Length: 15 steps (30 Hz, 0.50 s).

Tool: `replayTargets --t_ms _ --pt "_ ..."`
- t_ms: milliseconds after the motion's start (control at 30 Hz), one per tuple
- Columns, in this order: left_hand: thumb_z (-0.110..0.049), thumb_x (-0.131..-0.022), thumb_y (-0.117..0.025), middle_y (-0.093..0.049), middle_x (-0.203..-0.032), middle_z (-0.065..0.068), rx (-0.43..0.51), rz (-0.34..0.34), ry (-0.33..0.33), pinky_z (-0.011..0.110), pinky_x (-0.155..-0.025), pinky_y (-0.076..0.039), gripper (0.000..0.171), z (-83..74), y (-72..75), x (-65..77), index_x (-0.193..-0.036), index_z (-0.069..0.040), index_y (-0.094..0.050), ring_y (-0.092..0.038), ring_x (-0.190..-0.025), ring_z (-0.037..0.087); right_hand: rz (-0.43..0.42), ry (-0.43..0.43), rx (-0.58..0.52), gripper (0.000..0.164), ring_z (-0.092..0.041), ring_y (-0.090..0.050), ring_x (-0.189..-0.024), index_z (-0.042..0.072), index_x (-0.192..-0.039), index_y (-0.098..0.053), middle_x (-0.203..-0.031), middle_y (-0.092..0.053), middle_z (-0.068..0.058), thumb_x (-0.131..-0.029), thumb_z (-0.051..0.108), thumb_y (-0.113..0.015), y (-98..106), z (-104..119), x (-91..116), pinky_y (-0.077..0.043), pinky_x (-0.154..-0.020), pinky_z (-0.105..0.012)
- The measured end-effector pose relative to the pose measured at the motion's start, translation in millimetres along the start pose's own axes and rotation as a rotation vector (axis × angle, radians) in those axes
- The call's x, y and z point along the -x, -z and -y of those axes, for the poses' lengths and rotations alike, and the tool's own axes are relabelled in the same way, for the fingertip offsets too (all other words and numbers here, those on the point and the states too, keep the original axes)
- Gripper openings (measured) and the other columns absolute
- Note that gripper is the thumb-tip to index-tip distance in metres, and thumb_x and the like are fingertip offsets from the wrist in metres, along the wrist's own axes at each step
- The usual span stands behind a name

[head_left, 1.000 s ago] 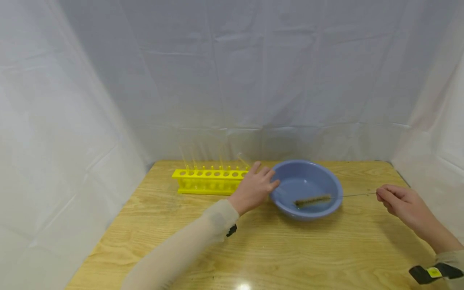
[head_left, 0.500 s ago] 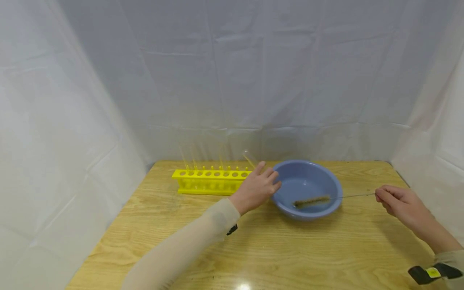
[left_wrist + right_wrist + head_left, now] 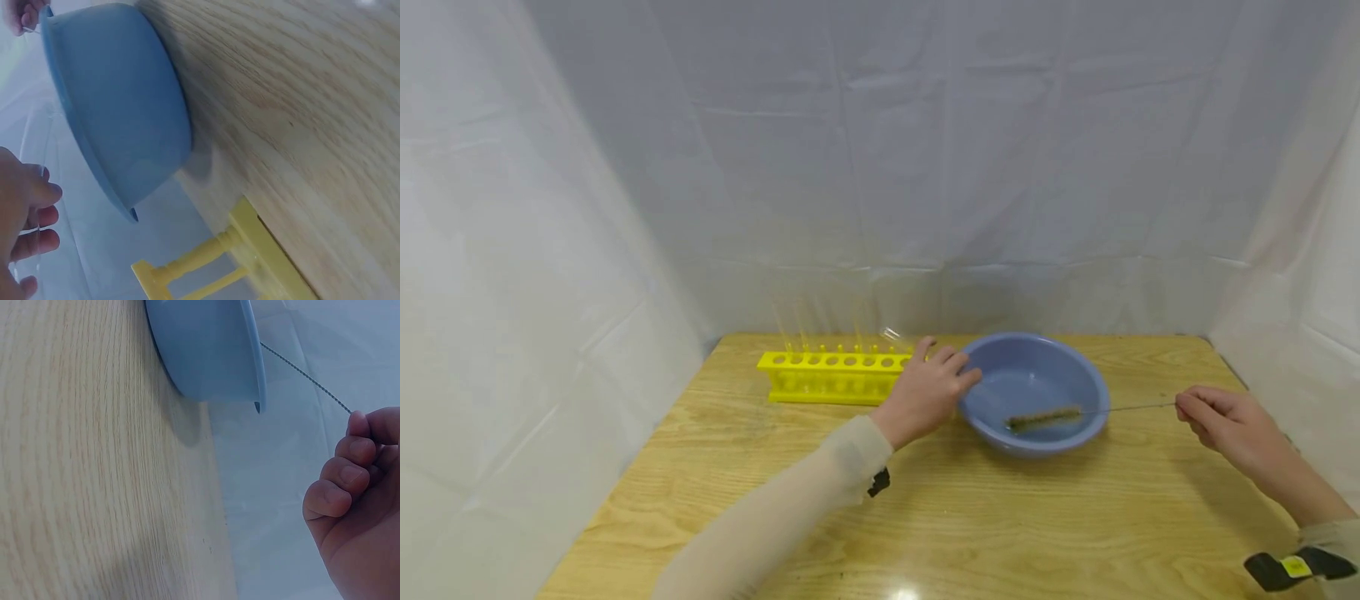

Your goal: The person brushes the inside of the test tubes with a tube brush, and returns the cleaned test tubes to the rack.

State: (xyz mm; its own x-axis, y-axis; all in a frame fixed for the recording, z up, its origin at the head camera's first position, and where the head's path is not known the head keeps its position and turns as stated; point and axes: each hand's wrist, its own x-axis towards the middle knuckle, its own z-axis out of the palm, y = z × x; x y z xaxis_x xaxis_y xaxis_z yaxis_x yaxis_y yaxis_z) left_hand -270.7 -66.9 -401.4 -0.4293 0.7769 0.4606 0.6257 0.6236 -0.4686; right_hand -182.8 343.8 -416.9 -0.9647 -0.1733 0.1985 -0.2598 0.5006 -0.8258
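Observation:
My left hand (image 3: pixel 921 396) holds a clear glass test tube (image 3: pixel 891 334) beside the left rim of a blue basin (image 3: pixel 1030 358). One end of the tube sticks out up and left past the hand; the left wrist view shows the fingers (image 3: pixel 39 245) curled round the glass. Between thumb and fingertips, my right hand (image 3: pixel 1243 429) pinches the twisted wire handle (image 3: pixel 306 376) of a test tube brush (image 3: pixel 1043 418). Its brown bristles lie within the basin, low over the near side. Whether the bristles touch the basin is unclear.
A yellow test tube rack (image 3: pixel 827 362) stands left of the basin, with several clear tubes upright in it. Part of its right end is hidden behind the left hand. The wooden table (image 3: pixel 970 525) is enclosed by white sheeting (image 3: pixel 880 167).
The test tube's visible end swung slightly right, then back left and lower, as my left hand shifted a little. The brush and right hand have barely moved.

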Motion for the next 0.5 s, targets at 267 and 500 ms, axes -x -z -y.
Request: replayTargets --t_ms 267,500 --pt "-0.018 -0.098 -0.061 -0.074 -0.105 -0.008 0.163 -0.151 0.149 0.039 -0.086 -0.045 0.024 2.8 9.7 3.4 -0.118 -0.026 -0.073 -0.058 -0.094 0.016 -0.001 -0.004 -0.004 0.036 -0.025 -0.032 -0.049 0.000 -0.089 -0.054 -0.061 -0.038 -0.004 -0.110 0.024 -0.040 0.1 0.1 -0.3 -0.033 -0.046 -0.034" --pt "-0.022 -0.090 -0.077 -0.077 -0.098 -0.005 0.251 -0.301 0.247 0.028 -0.072 -0.050 0.026 14.6 21.8 6.9 -0.116 -0.019 -0.074 -0.060 -0.086 0.018 -0.004 0.000 -0.020 0.036 -0.026 -0.029 -0.049 -0.001 -0.088 -0.053 -0.061 -0.037 -0.002 -0.111 0.024 -0.040 1.1 2.5 0.1 -0.033 -0.045 -0.034"
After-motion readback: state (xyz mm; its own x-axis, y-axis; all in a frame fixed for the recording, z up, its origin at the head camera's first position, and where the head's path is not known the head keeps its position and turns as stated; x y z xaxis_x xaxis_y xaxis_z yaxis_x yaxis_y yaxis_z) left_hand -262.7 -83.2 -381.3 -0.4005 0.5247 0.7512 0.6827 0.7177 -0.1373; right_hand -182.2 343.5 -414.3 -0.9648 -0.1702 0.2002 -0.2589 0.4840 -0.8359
